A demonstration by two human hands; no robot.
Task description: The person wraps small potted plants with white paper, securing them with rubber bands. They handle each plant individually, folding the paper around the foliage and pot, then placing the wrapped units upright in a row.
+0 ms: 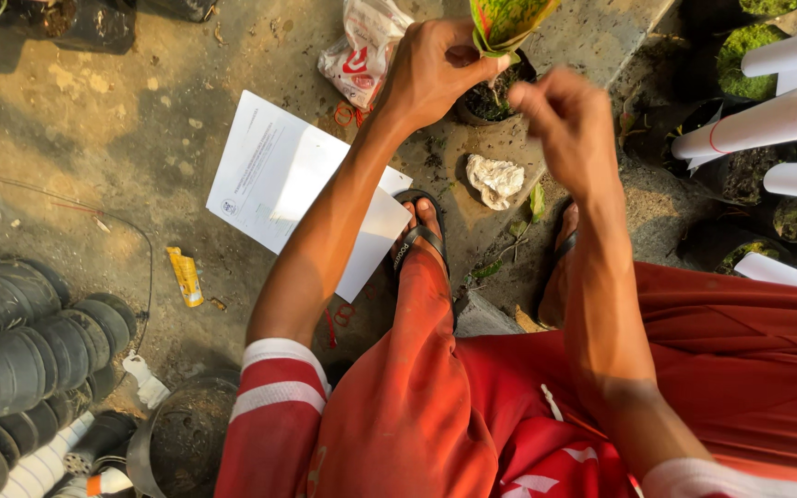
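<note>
white sheets (297, 184) lie left of, maybe under, left hand (431, 69).

Pretty cramped on the right, paper-wrapped plants (767, 124) crowd in just beside the small black pot (489, 101). Left's roomier: bare concrete (122, 129) past the paper sheets (279, 175), until the stacked pots (25, 360).
</note>
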